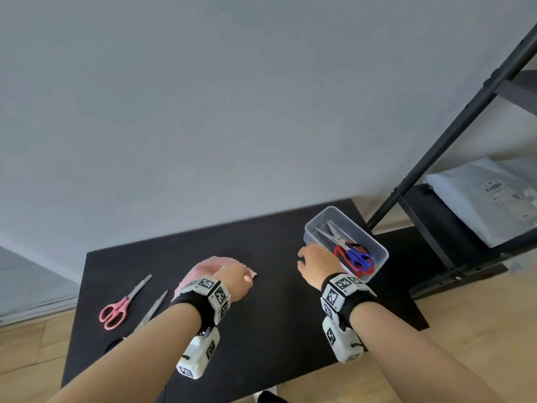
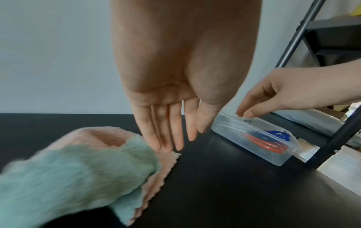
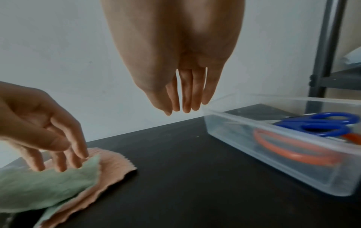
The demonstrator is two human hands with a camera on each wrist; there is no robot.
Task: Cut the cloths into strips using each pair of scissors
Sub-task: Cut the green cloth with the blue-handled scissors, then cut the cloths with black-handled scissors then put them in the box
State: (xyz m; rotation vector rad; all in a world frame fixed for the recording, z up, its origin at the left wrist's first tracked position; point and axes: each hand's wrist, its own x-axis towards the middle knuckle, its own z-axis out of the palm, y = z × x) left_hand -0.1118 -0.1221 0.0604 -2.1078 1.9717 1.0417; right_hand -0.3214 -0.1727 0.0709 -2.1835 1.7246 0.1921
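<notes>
Looks like the pick-a-pair stage: the right hand [image 1: 315, 261] hangs empty beside the clear tub [image 1: 380, 250], fingers straight and close together, with the blue scissors [image 1: 360, 256] and red scissors [image 1: 338, 251] inside. The left hand [image 1: 236, 279] rests loose, slightly spread fingers on the green cloth [image 2: 74, 174] lying over the pink cloth [image 3: 115, 168], gripping nothing. Next I'd guess it needs a reach into the tub, or over to the pink scissors [image 1: 116, 308] on the black table [image 1: 276, 315].

Grey wall [image 1: 232, 97], wooden floor [image 1: 29, 353] (black shelving [image 1: 453, 135] right)

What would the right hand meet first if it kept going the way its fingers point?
Probably the near rim of the clear plastic box; the right hand hangs open just beside that corner, though depth is unclear.
</notes>
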